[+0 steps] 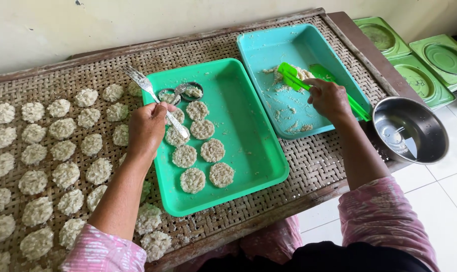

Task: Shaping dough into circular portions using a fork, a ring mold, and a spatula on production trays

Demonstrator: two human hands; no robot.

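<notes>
My left hand (147, 130) has its fingers closed around a metal fork (155, 99), tines up, over the left edge of the green tray (248, 146). My right hand (329, 98) grips a green spatula (299, 80), its blade in the loose rice mash (289, 75) in the teal tray (268, 48).

I judge the mash could crumble off the blade while crossing between trays, being loose and sticky. The fork handle hangs just over the rice patties (203, 151) and could dent one.

The green tray holds about ten patties and two small round moulds (180, 93), both partly filled. The teal tray holds only scattered remnants. The steel bowl (409, 128) at the desk (314, 161) edge holds a little water. More patties (62, 151) lie on the woven mat.
</notes>
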